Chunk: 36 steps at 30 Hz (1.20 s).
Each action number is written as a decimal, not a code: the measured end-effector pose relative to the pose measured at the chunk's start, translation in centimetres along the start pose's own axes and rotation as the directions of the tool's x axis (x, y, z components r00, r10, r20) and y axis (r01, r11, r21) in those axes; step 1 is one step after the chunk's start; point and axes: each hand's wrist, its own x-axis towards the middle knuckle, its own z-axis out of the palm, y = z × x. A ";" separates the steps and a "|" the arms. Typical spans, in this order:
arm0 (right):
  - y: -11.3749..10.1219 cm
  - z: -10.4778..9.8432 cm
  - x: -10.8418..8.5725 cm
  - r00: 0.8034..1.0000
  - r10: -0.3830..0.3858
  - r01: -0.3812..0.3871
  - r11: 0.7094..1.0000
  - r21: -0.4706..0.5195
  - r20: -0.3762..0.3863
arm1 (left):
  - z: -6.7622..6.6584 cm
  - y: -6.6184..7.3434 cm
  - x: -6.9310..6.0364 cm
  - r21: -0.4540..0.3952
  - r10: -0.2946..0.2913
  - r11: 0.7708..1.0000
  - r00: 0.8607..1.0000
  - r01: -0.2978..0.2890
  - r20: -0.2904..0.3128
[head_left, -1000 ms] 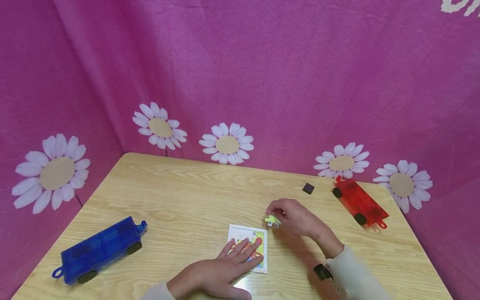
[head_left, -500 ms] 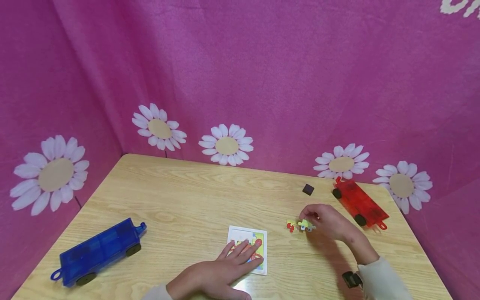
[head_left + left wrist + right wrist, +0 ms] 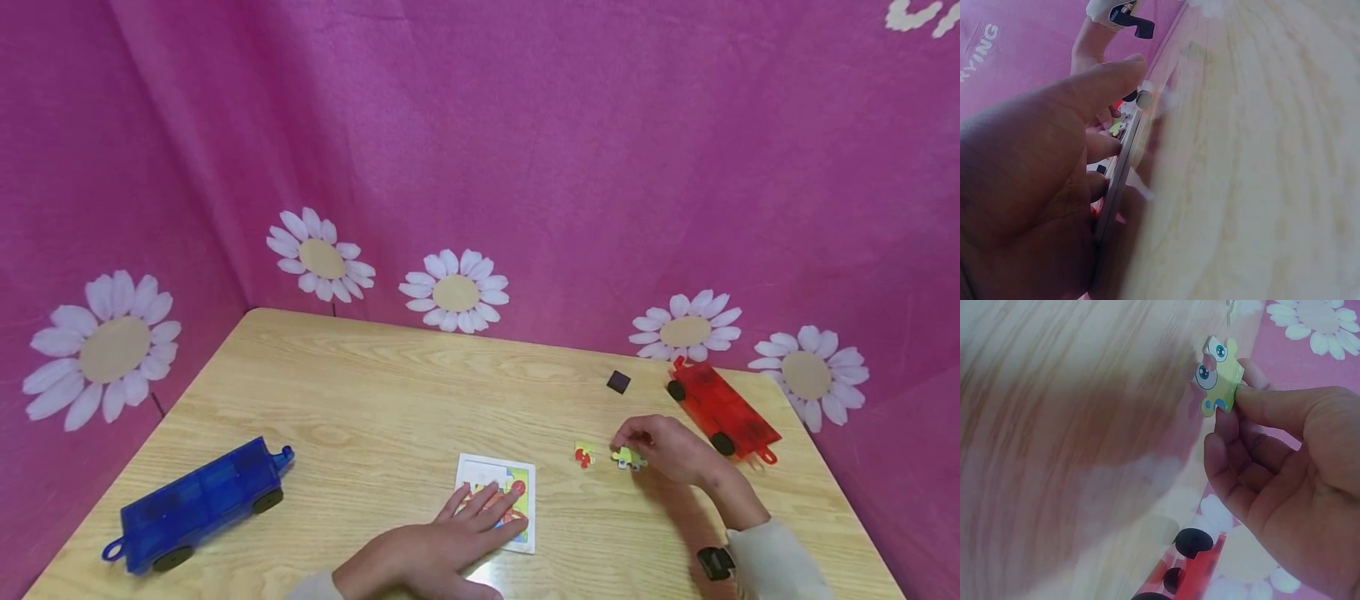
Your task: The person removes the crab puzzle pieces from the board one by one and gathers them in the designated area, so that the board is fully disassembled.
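My right hand (image 3: 671,450) pinches a yellow-green jigsaw piece (image 3: 627,457) by its edge, between thumb and fingers. Two cartoon eyes are printed on that piece, as the right wrist view shows (image 3: 1216,375). Just left of it a second jigsaw piece (image 3: 584,454), red and yellow, lies on the table. My left hand (image 3: 442,546) rests with spread fingers on a white-framed jigsaw puzzle (image 3: 528,525). Those fingers cover much of the puzzle's red, yellow and blue picture; its upper left part looks white.
On the wooden table (image 3: 360,383), a blue toy wagon (image 3: 202,500) stands at left and a red one (image 3: 723,408) at far right, beyond my right hand. A small dark square (image 3: 618,382) lies near the back edge. Pink cloth (image 3: 480,167) with daisies hangs behind.
My right hand has moved right, away from the puzzle, carrying the eyed jigsaw piece. The red and yellow piece has come into view on the table. My left hand has stayed put.
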 end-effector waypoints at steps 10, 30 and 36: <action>0.0 0.2 0.3 0.998 0.055 -0.055 0.998 -0.005 -0.012 | 0.0 -0.1 0.0 0.003 -0.003 1.000 1.000 0.003 0.002; -6.3 3.2 2.8 0.995 -0.094 0.091 0.993 0.076 0.037 | -0.2 0.1 0.0 -0.016 -0.022 1.000 1.000 0.022 0.010; -8.2 5.3 3.8 0.979 -0.190 0.183 0.979 0.088 0.079 | 0.0 0.1 0.0 -0.012 -0.028 1.000 1.000 0.028 0.012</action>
